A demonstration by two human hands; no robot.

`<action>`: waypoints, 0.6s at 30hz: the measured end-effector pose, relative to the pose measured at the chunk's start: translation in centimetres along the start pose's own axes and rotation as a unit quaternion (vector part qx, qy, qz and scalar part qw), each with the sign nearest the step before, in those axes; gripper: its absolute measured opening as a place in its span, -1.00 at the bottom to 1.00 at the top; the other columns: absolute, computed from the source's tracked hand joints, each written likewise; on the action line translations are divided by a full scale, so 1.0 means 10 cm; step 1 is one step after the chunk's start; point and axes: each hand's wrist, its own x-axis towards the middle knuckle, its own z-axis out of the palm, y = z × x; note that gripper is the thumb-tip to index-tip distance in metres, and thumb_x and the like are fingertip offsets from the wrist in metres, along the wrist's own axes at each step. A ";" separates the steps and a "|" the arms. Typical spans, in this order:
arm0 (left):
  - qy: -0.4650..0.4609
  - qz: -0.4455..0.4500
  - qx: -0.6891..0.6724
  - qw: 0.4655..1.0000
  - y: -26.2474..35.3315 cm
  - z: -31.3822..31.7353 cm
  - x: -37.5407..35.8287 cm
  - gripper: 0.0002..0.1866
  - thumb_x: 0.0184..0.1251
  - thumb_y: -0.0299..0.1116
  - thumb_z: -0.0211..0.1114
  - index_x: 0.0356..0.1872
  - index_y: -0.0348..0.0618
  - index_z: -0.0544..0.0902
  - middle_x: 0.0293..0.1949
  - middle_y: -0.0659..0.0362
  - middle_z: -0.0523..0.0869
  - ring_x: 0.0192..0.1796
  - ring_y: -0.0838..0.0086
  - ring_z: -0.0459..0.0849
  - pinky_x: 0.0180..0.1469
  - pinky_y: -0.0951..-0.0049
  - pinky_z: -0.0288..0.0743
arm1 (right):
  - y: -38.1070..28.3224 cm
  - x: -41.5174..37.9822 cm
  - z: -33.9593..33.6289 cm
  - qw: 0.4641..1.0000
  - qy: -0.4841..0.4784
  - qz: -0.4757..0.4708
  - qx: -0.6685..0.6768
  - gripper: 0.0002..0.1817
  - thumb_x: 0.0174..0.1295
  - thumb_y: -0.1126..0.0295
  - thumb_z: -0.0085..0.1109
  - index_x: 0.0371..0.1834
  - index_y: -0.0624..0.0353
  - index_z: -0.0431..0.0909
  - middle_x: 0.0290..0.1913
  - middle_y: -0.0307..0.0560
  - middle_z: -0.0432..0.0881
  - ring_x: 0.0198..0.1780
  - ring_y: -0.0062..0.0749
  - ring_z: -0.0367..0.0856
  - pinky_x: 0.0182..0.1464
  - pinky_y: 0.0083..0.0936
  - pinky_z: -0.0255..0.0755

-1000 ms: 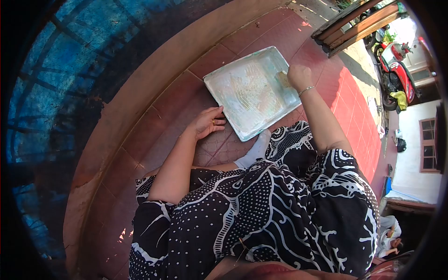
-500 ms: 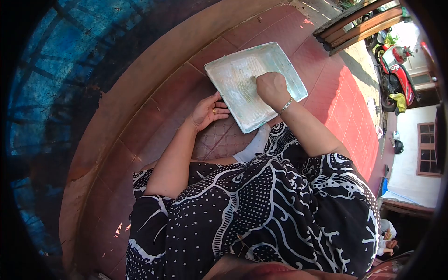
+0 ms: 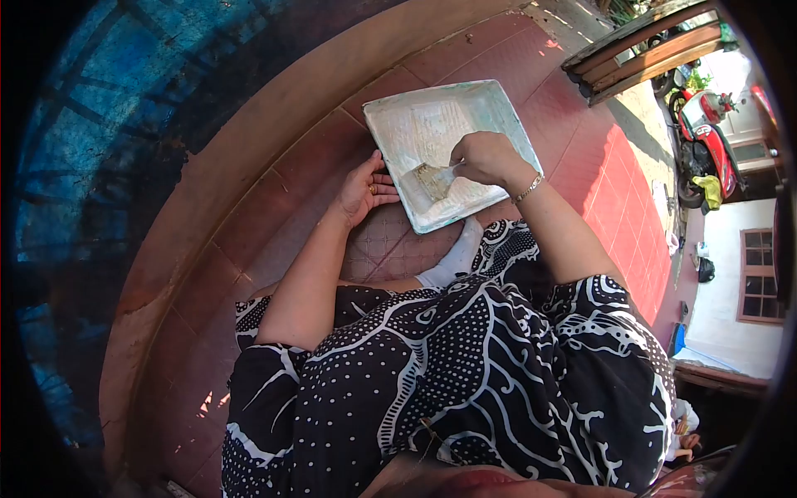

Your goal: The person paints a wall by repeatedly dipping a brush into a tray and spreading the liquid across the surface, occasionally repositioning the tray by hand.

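Right hand [image 3: 486, 158] is gripping a small flat scraper-like tool [image 3: 433, 180], fingers closed round its handle, blade pressing on the pale square metal tray [image 3: 390, 116] near the tray's near edge. Left hand [image 3: 363, 191] is resting flat on the red floor tiles [image 3: 315, 166], fingertips touching the tray's left rim, holding nothing. Judging by this, scraping or spreading inside the tray is underway; the next stroke likely needs the blade lifting before the rim. Raised tray walls are bounding the stroke. Open tiles are lying beyond the tray's far side; a tan curb [image 3: 249, 133] is running left of the tray.
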 end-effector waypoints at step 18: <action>0.075 -0.001 0.019 0.997 0.02 -0.07 0.00 -0.25 0.18 0.26 0.09 0.06 -0.30 0.36 -0.21 -0.02 0.52 -0.16 0.31 0.56 -0.04 0.23 0.50 | 0.40 0.36 0.27 0.989 0.107 0.098 0.032 -0.79 -0.01 0.31 0.04 -0.38 0.06 0.66 -0.28 0.01 0.66 -0.20 -0.08 0.62 -0.17 -0.25 0.46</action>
